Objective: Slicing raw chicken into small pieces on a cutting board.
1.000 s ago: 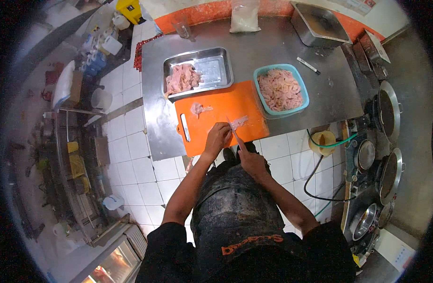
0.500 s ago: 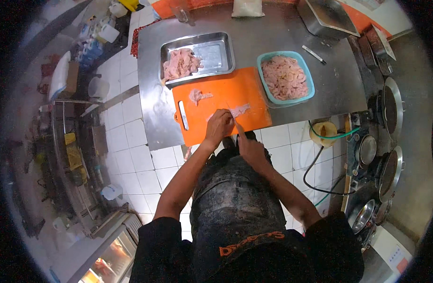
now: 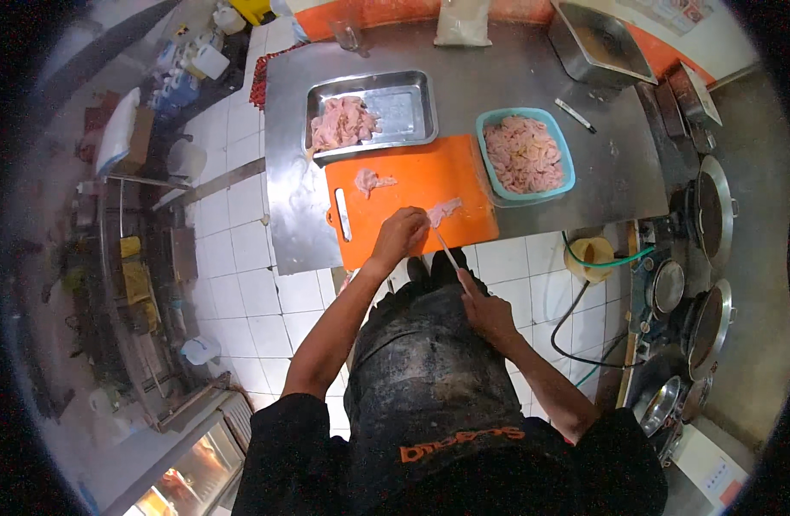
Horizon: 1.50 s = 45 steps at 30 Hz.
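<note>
My right hand (image 3: 489, 316) is closed round the handle of a knife (image 3: 449, 250), whose blade points up and left to the near edge of an orange cutting board (image 3: 429, 163). My left hand (image 3: 401, 234) rests on the board, its fingers bent and pressed together at one end of a pale pink strip of raw meat (image 3: 444, 211). The knife tip is close to those fingers and that strip. A second small piece of raw meat (image 3: 367, 181) lies farther left on the board, touched by neither hand. What is under my left fingers is hidden.
Behind the board stands a steel tray (image 3: 416, 107) with a heap of raw meat (image 3: 343, 123). To the right is a light blue tub (image 3: 569, 176) full of cut meat strips. A marker (image 3: 575, 115) and a deep steel pan (image 3: 601, 47) lie beyond. Several woks (image 3: 711, 331) stand far right.
My right hand has drawn the knife back toward my body and to the right, so more blade shows. My left hand stays by the meat strip. The whole view has shifted slightly.
</note>
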Each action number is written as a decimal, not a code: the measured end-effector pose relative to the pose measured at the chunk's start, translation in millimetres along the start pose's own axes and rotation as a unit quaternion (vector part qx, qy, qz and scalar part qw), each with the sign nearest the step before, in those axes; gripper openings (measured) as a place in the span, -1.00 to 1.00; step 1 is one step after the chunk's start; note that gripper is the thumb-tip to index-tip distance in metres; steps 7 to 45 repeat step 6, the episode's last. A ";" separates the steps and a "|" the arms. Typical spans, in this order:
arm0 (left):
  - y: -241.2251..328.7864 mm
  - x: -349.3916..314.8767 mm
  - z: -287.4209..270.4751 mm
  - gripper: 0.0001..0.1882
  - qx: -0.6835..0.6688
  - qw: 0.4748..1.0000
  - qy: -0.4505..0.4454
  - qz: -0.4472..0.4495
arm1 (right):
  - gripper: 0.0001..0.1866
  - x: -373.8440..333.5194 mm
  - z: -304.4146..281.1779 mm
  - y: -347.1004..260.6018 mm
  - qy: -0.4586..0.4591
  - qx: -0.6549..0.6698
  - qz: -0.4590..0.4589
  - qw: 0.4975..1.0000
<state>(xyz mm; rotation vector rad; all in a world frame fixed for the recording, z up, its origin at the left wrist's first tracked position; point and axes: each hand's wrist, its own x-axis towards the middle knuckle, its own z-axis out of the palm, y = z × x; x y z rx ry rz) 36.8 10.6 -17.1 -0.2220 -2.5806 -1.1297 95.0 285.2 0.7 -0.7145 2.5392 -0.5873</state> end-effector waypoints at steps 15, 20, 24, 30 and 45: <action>-16.0 -25.3 -32.2 -0.73 -0.018 0.995 -0.001 -0.094 | -0.29 36.5 3.2 -20.1 -0.010 0.011 -0.025 1.000; -16.0 -25.3 -32.2 -0.73 -0.018 0.995 -0.001 -0.094 | -0.29 36.5 3.2 -20.1 -0.010 0.011 -0.025 1.000; -16.0 -25.3 -32.2 -0.73 -0.018 0.995 -0.001 -0.094 | -0.29 36.5 3.2 -20.1 -0.010 0.011 -0.025 1.000; -16.0 -25.3 -32.2 -0.73 -0.018 0.995 -0.001 -0.094 | -0.29 36.5 3.2 -20.1 -0.010 0.011 -0.025 1.000; -16.0 -25.3 -32.2 -0.73 -0.018 0.995 -0.001 -0.094 | -0.29 36.5 3.2 -20.1 -0.010 0.011 -0.025 1.000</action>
